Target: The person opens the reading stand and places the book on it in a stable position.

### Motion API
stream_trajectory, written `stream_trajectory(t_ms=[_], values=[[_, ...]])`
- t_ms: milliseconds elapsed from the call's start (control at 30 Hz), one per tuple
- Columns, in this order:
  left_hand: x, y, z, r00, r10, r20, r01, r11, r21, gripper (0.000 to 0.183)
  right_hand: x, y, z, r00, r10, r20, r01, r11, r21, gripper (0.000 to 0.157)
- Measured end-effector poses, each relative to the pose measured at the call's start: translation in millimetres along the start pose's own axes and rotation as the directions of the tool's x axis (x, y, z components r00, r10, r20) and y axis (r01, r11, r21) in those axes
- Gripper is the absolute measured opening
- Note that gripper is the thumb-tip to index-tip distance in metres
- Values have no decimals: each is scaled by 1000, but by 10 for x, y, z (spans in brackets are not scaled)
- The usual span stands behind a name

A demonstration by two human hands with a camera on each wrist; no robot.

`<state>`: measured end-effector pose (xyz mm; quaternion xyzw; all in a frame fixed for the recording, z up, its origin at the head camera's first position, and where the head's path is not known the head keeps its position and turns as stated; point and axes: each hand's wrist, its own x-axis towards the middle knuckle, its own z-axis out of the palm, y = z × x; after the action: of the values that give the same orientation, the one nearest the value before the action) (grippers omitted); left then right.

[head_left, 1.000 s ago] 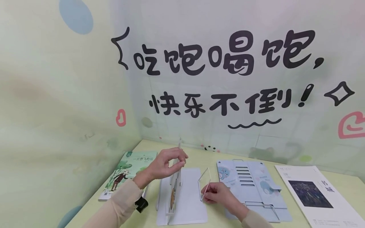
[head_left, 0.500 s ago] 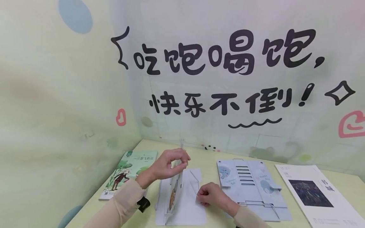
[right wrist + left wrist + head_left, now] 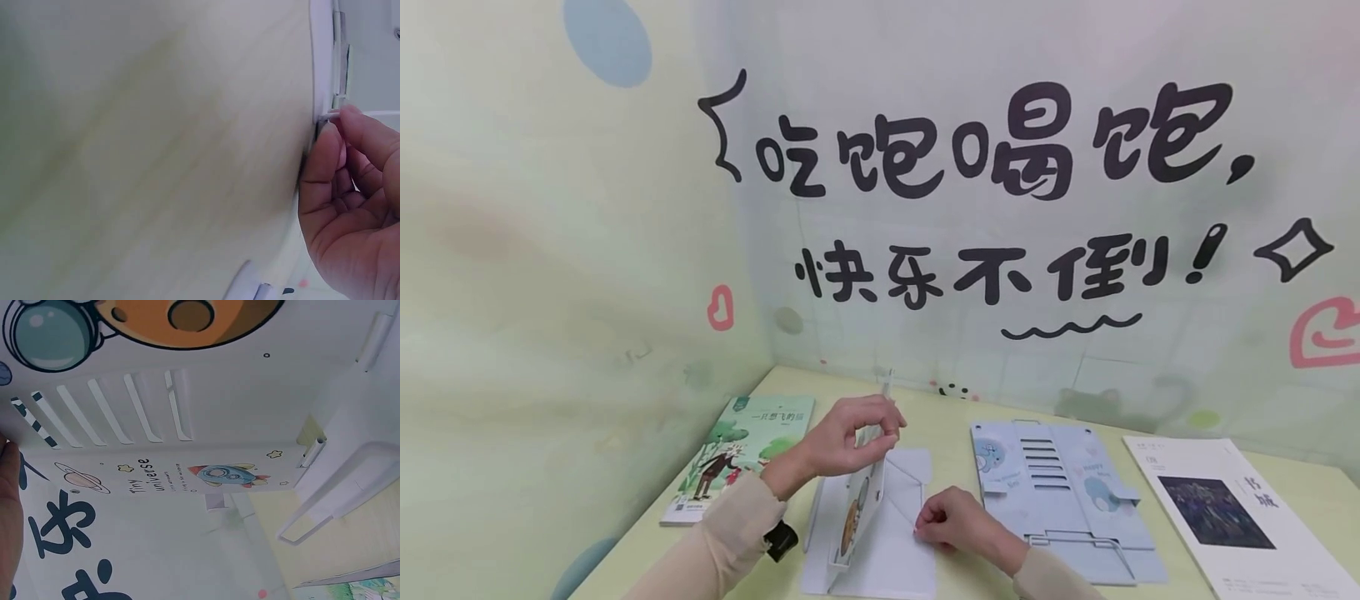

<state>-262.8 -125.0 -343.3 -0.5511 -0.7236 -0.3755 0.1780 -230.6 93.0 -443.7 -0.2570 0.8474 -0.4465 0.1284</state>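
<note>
A white folding book stand stands partly unfolded in the head view. Its printed panel [image 3: 867, 504] rises tilted above a flat white base plate [image 3: 902, 567]. My left hand [image 3: 850, 437] grips the panel's upper edge between thumb and fingers. In the left wrist view the slotted panel [image 3: 250, 406] shows a planet and a rocket, and a white wire leg [image 3: 306, 534] hangs beside it. My right hand [image 3: 957, 525] pinches a thin wire bracket [image 3: 908, 472] at the base plate's right edge. The right wrist view has the fingertips [image 3: 350, 112] on that wire.
A pale blue book stand [image 3: 1067, 500] lies flat to the right, close by my right forearm. Beyond it is a white book [image 3: 1232, 500]. A green picture book [image 3: 737, 450] lies at the left, behind my left forearm. Printed walls border the yellow table [image 3: 940, 417].
My right hand has moved left, swinging the wire bracket down from upright to low over the base plate. The panel in my left hand leans a little further right at the top.
</note>
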Motion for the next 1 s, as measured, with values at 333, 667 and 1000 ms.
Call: stream_trajectory(t_ms=[333, 667, 1000], values=[[10, 12, 39, 1000, -28, 6, 28, 1000, 3, 13, -5, 11, 16, 1000, 27, -8, -27, 1000, -15, 12], [14, -3, 83, 1000, -10, 8, 10, 1000, -4, 14, 3, -11, 52, 999, 44, -2, -44, 999, -20, 11], [54, -6, 125, 1000, 0, 21, 0, 1000, 3, 14, 4, -30, 60, 998, 63, -6, -63, 997, -38, 12]])
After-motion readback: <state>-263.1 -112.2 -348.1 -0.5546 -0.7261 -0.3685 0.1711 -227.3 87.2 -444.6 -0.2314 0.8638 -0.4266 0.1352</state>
